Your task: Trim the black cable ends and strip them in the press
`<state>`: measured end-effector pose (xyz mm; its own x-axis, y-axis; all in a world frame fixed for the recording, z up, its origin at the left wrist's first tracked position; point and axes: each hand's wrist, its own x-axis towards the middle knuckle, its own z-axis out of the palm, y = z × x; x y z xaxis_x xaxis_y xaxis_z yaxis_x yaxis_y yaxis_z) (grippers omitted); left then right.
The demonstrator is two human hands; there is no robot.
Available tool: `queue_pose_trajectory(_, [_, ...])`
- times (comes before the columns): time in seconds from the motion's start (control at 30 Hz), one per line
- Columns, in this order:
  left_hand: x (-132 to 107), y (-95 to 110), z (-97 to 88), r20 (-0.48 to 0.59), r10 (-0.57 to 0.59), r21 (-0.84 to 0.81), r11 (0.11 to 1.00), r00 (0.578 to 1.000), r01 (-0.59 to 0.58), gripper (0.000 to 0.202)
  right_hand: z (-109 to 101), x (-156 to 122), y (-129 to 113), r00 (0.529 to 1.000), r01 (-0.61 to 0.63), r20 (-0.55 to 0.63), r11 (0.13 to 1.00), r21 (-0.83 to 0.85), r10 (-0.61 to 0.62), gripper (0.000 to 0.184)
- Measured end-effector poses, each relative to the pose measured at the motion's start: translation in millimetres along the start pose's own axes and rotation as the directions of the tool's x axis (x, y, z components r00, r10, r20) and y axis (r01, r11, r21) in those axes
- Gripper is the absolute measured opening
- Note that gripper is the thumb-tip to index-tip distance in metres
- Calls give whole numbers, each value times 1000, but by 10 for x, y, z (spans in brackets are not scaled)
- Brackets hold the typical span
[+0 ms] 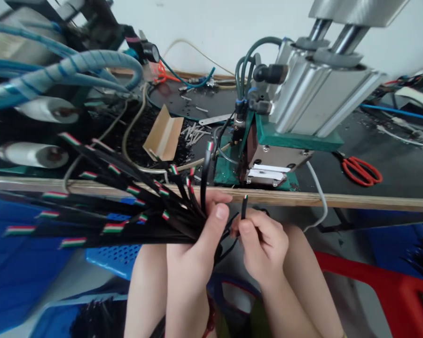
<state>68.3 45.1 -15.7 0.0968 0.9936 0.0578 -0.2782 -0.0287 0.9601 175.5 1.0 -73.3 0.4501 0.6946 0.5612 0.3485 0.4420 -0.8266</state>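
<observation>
My left hand (206, 230) is closed round a thick bundle of black cables (141, 234) that fans out to the left. Short red, white and green wire ends show at the cable tips. In my right hand (264, 244) a single black cable (244, 209) is pinched between thumb and fingers, its tip pointing up with small coloured wire ends. Both hands are above my lap, just in front of the bench edge. Right beyond them stands a pneumatic press (299, 98) with a silver cylinder on a green frame.
Red-handled scissors (362, 170) lie on the bench (409, 173) at right. A bent cardboard piece (164, 134) sits among black and grey scraps. Blue spiral-wrapped hoses (91, 65) and white rollers (35, 155) are at left. Red (370, 277) and blue stools (113, 258) stand below.
</observation>
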Motion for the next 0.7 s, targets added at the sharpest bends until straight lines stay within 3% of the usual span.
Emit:
queue_pose_trajectory(0.17, [-81,50,-64,49,5,79,997,999,-9,8,60,3,-144,996,60,59,997,40,-63,35])
queue_pose_trajectory(0.47, [-104,74,-148,29,-49,-11,999,998,50,7,98,-77,-238,993,58,102,998,37,-62,32])
queue_pose_trajectory(0.63, [-110,38,-200,96,-16,-40,999,995,20,2,112,-127,-264,991,59,115,998,17,-60,34])
queue_pose_trajectory(0.7, [-112,35,-214,75,-35,-53,998,997,39,7,104,-150,-265,990,89,113,996,-12,-87,34])
